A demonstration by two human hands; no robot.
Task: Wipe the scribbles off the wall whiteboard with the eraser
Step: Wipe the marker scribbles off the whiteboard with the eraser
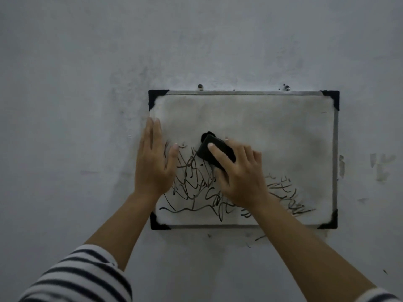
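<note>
whiteboard (283,131): upper half wiped | scribbles (192,182): lower half | eraser (216,152): black, mid-board

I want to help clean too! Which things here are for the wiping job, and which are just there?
For the job:
- whiteboard
- scribbles
- black eraser, held in the right hand
- left hand, flat on the board's left edge

Just there:
- two wall screws above the board
- stray marks on the wall

Your eraser (214,152) is black, like the whiteboard's (283,131) corner caps. Black scribbles (192,182) cross its smudged grey-white face. Your sleeve (80,277), lower left, is white with dark stripes.
</note>
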